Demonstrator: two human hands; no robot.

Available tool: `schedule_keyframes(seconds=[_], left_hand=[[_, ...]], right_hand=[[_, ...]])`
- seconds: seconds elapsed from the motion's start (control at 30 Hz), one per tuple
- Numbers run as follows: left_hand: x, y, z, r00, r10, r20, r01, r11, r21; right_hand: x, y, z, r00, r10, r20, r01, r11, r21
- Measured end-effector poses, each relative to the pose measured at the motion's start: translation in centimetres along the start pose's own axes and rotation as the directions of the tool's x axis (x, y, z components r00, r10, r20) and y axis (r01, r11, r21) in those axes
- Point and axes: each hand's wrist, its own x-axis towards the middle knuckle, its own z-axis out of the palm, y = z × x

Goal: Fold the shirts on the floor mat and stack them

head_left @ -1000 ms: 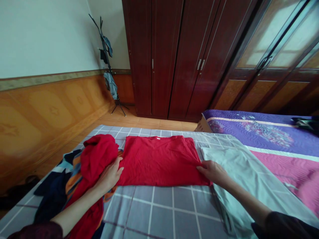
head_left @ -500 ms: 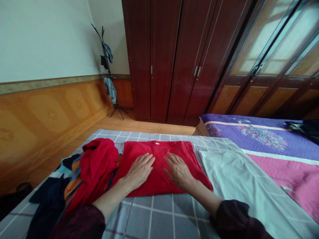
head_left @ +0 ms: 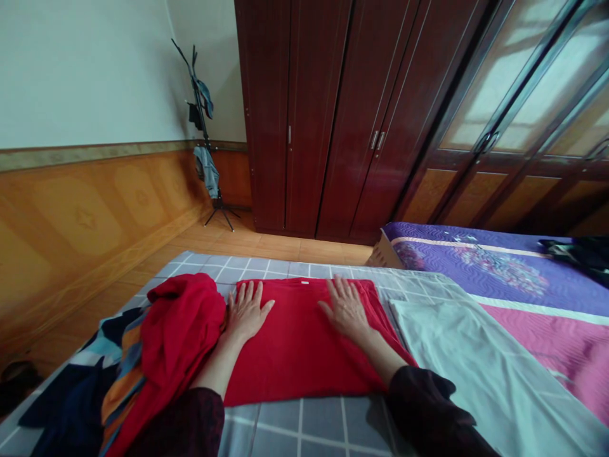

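Note:
A red garment [head_left: 299, 343] lies spread in a flat, folded shape on the grey checked sheet [head_left: 323, 422], its small white label at the far edge. My left hand [head_left: 247, 314] rests palm down near its upper left corner, fingers spread, holding nothing. On the upper right part lies my right hand [head_left: 348, 311], also flat with fingers apart. To the left is a crumpled heap with a red cloth [head_left: 183, 330] over orange, blue and navy clothes. A pale green cloth [head_left: 457, 355] lies flat on the right.
Behind the grey surface stand a dark red wardrobe [head_left: 309, 127] and a black coat stand [head_left: 204, 127] with items hanging on it. A purple and pink bed cover [head_left: 504, 260] lies at the right, with dark clothing [head_left: 580, 254] on it.
My hands have moved apart and toward the far edge of the red garment, the left one outward to its left side. The view has shifted slightly.

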Motion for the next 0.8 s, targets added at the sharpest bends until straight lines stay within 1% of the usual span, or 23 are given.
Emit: schedule_keyframes(seconds=[0.03,0.07,0.1,0.13,0.17,0.23,0.3,0.33,0.37,0.4,0.43,0.47,0.5,0.53,0.57,0.6,0.63,0.7,0.73,0.77,0.8], left_hand=[[0.0,0.1,0.1,1.0,-0.007,0.005,0.007,1.0,0.002],[0.0,0.1,0.3,1.0,-0.019,0.009,0.019,1.0,0.006],[0.0,0.1,0.4,0.999,-0.03,0.01,0.03,0.999,0.01],[0.0,-0.1,0.5,0.999,-0.04,0.008,0.04,0.999,0.015],[0.0,-0.2,0.5,0.999,-0.047,0.004,0.047,0.999,0.019],[0.0,-0.4,0.3,0.998,-0.058,-0.019,0.059,0.998,0.034],[-0.1,0.0,-0.3,0.995,-0.058,-0.085,0.063,0.996,0.059],[-0.2,0.5,-0.7,0.99,-0.039,-0.137,0.049,0.997,0.068],[-0.4,1.2,-1.0,0.982,0.003,-0.189,0.011,0.998,0.07],[-0.7,2.1,-1.2,0.971,0.066,-0.231,-0.053,0.997,0.063],[-1.2,3.2,-1.3,0.956,0.148,-0.252,-0.141,0.989,0.048],[-1.7,4.3,-1.2,0.939,0.24,-0.247,-0.242,0.97,0.024],[-2.3,5.3,-1.0,0.918,0.332,-0.218,-0.341,0.94,-0.007],[-3.0,6.1,-0.7,0.894,0.413,-0.172,-0.425,0.904,-0.042],[-3.6,6.6,-0.3,0.874,0.47,-0.122,-0.48,0.874,-0.075],[-4.0,6.9,0.1,0.863,0.499,-0.076,-0.505,0.858,-0.1],[-4.4,7.0,0.3,0.863,0.503,-0.041,-0.504,0.856,-0.114],[-4.5,6.6,0.6,0.886,0.463,-0.006,-0.461,0.88,-0.117],[-4.4,6.4,0.5,0.898,0.439,0.002,-0.436,0.893,-0.113],[-4.4,6.2,0.3,0.907,0.421,0.011,-0.418,0.902,-0.111],[-4.4,6.2,0.1,0.91,0.413,0.022,-0.408,0.906,-0.113]], right_hand=[[0.0,-1.8,0.2,0.992,-0.124,0.028,0.122,0.991,0.046],[0.1,-3.1,0.4,0.973,-0.223,0.063,0.217,0.972,0.089],[0.4,-3.7,0.5,0.958,-0.272,0.094,0.261,0.958,0.117],[0.8,-3.7,0.4,0.956,-0.267,0.119,0.252,0.96,0.124],[1.3,-3.1,0.1,0.97,-0.207,0.13,0.194,0.975,0.11],[2.1,-0.8,-0.9,0.994,0.0,0.109,-0.006,0.999,0.05],[1.9,0.9,-1.9,0.984,0.161,0.071,-0.161,0.987,0.003],[1.1,0.9,-2.3,0.979,0.197,0.053,-0.197,0.98,-0.009],[-0.1,0.2,-2.5,0.982,0.186,0.037,-0.186,0.982,-0.007],[-1.7,-1.0,-2.5,0.991,0.127,0.028,-0.127,0.992,0.01],[-3.5,-2.5,-2.3,1.0,0.019,0.019,-0.02,0.999,0.043],[-5.5,-4.1,-1.9,0.991,-0.135,0.016,0.133,0.986,0.097],[-7.4,-5.4,-1.5,0.957,-0.288,0.032,0.28,0.947,0.16],[-9.1,-6.3,-1.0,0.914,-0.402,0.05,0.383,0.899,0.211],[-10.6,-6.5,-0.6,0.89,-0.452,0.064,0.427,0.874,0.234],[-11.8,-5.9,-0.1,0.889,-0.452,0.074,0.426,0.874,0.234],[-12.7,-4.6,0.2,0.915,-0.396,0.076,0.374,0.904,0.207],[-14.0,-0.8,0.7,0.984,-0.171,0.047,0.165,0.981,0.106],[-14.4,1.2,0.8,0.999,-0.041,0.02,0.04,0.998,0.052],[-14.7,3.0,0.8,0.998,0.063,-0.008,-0.063,0.998,0.004],[-14.9,4.3,0.9,0.99,0.138,-0.038,-0.14,0.99,-0.035]])
